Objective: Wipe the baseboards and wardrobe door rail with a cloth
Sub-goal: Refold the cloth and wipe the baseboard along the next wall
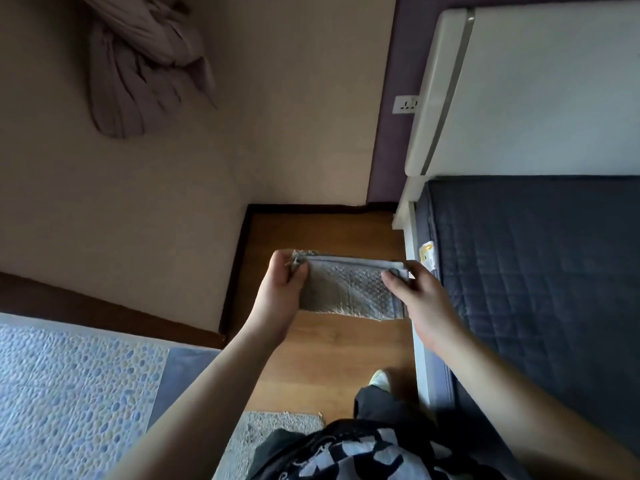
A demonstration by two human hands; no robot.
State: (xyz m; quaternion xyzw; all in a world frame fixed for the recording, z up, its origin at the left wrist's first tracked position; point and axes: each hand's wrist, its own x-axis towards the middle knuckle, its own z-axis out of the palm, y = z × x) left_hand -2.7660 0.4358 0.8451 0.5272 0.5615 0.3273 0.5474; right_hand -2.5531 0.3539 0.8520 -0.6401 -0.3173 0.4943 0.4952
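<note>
We hold a folded cloth (349,289) above the floor (325,348).
Our left hand (282,289) and right hand (420,299) pinch its ends.

We stood in a home bedroom: a bed (540,271) with a dark quilted cover and a white headboard (446,88) filled the right side. We saw a wood-look floor (325,233) edged by dark baseboards (235,265), a wall socket (407,104), knotted fabric (138,64) hanging on the cream wall, and a shaggy rug (273,431).
</note>
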